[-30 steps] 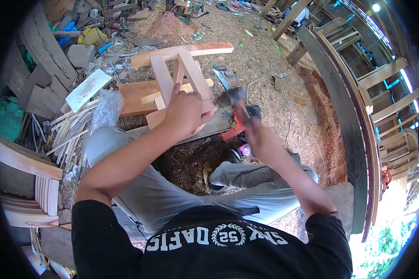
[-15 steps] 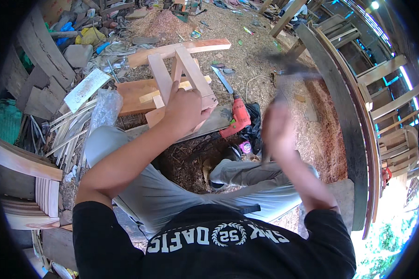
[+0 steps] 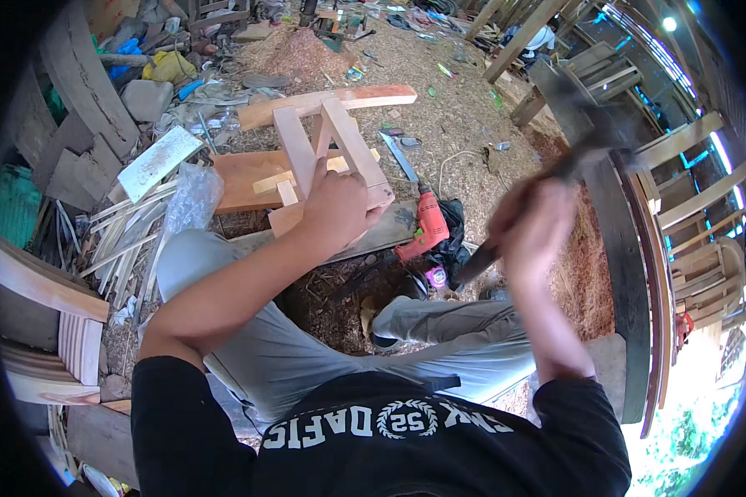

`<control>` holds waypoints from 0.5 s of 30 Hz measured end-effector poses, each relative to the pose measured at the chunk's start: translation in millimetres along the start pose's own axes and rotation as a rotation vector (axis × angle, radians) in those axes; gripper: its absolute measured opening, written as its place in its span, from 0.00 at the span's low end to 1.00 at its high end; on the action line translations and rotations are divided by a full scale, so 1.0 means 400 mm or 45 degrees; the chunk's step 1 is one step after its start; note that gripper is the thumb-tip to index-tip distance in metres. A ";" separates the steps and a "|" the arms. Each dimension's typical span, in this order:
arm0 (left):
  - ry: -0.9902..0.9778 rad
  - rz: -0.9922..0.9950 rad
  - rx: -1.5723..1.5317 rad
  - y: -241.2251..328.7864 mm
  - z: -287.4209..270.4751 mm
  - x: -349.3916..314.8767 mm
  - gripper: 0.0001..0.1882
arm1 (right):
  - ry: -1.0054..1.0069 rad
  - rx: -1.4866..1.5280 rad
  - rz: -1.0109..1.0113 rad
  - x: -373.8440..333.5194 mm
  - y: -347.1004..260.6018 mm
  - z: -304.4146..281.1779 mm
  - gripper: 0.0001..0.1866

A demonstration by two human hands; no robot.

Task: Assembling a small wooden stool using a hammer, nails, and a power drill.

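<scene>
My left hand (image 3: 337, 209) is closed around the near corner of a pale wooden frame (image 3: 355, 145), its index finger lying forward along the wood. The frame has two slanting slats joined by crosspieces and stands tilted in front of my left knee. Up and off to the right, away from the frame, my right hand (image 3: 539, 219) grips a hammer by its dark handle (image 3: 482, 263). Motion smears the hammer head (image 3: 601, 137). My palm hides the frame's held corner.
A red power drill (image 3: 429, 224) lies between the hands, with a blade (image 3: 399, 156) beyond it. Beyond the frame rests a curved wooden piece (image 3: 373, 95). Thin sticks and a clear plastic bag (image 3: 195, 195) are at left; a long dark beam (image 3: 617, 248) runs along the right.
My right hand has swung a little to the right with the hammer, whose head is now farther right. My left hand keeps hold of the frame, both shifted slightly in the picture.
</scene>
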State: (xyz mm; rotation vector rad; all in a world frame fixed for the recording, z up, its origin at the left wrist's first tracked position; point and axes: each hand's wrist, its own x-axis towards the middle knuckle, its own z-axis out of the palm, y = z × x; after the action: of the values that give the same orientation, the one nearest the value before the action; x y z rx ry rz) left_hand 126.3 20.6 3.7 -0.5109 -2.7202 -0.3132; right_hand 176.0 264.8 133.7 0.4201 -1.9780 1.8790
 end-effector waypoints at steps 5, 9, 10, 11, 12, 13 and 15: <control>-0.170 -0.051 -0.042 0.017 -0.020 0.007 0.27 | -0.618 -1.024 0.239 -0.083 0.190 -0.052 0.14; -0.172 -0.121 -0.027 0.014 -0.022 0.018 0.27 | -0.356 -0.474 0.717 -0.010 -0.011 -0.030 0.18; -0.174 -0.119 -0.028 0.017 -0.024 0.022 0.27 | -0.287 -0.427 0.580 0.015 -0.047 -0.046 0.18; -0.175 -0.128 -0.006 0.017 -0.024 0.019 0.26 | -0.208 -0.405 0.416 0.039 -0.098 -0.042 0.18; -0.176 -0.125 0.005 0.023 -0.022 0.020 0.26 | -0.102 -0.345 0.234 0.057 -0.137 -0.034 0.19; -0.186 -0.126 0.003 0.021 -0.023 0.016 0.26 | -0.067 -0.199 0.089 0.073 -0.150 -0.031 0.19; -0.155 -0.122 0.026 0.010 -0.024 0.008 0.26 | -0.044 -0.117 -0.024 0.079 -0.154 -0.001 0.19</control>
State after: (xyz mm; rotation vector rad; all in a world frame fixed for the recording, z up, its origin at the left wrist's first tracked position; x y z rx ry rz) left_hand 127.9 22.6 14.3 -0.4067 -2.8690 -0.2871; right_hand 176.6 262.7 202.7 0.4462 -2.0663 1.7727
